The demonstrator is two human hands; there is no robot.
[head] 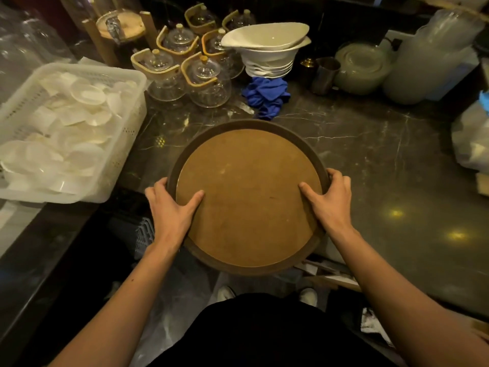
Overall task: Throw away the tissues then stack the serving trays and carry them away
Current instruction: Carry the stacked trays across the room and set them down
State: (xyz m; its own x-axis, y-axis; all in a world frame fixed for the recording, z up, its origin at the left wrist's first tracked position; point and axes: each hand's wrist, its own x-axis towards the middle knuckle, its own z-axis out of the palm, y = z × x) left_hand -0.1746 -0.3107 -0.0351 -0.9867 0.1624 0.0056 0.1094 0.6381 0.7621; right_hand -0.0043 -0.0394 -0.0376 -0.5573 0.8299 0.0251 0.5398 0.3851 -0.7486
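Head view: left hand (169, 207) and right hand (330, 202) each clamp the tray (248, 197) rim, thumbs on top; tray overhangs the tabletop (370, 154) edge, so lift level, away from the teapots (185, 67)

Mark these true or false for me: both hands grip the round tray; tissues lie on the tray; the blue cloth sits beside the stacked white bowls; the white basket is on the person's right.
1. Both hands grip the round tray: true; left hand and right hand hold opposite rims.
2. Tissues lie on the tray: false; its brown surface is bare.
3. The blue cloth sits beside the stacked white bowls: true.
4. The white basket is on the person's right: false; it is on the left.
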